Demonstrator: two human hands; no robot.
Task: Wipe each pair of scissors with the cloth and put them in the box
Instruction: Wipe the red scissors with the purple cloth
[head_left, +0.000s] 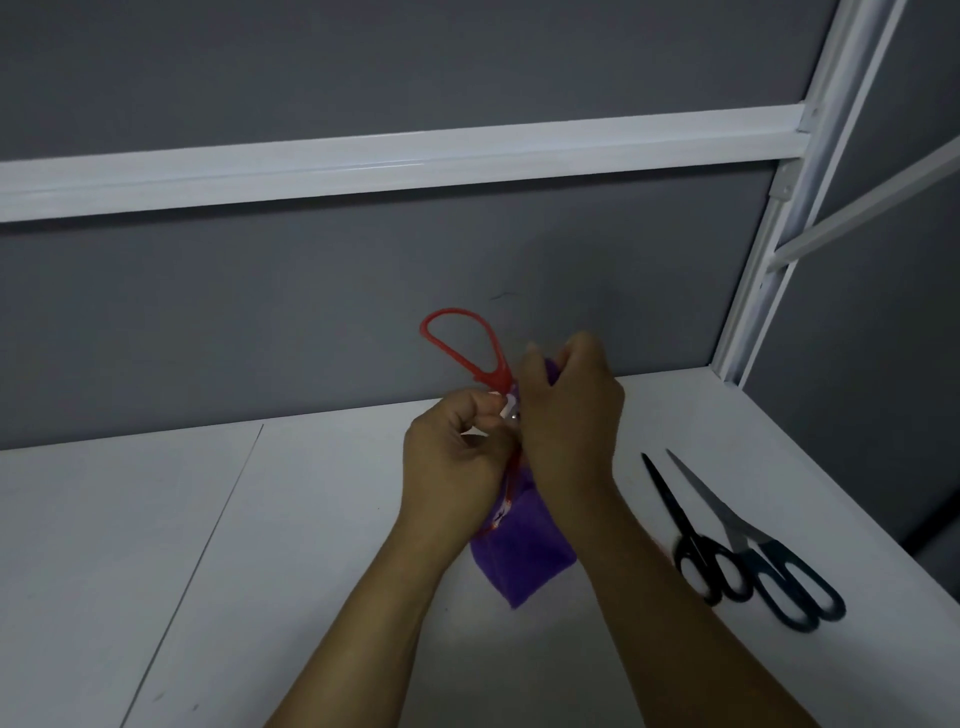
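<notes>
White tabletop (260, 545); my left hand (452, 462) is pinching red scissors (496, 374), axis near-vertical, loop up, right hand (569, 415) gripping cloth (524, 556) round them.

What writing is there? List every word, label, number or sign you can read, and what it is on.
No text can be read in this view.
Red scissors: no print visible.
Purple cloth: a red and white patch at its edge, too blurred to tell whether it is a label.
Black-bladed scissors and silver-bladed scissors on the table: no marks legible.
</notes>
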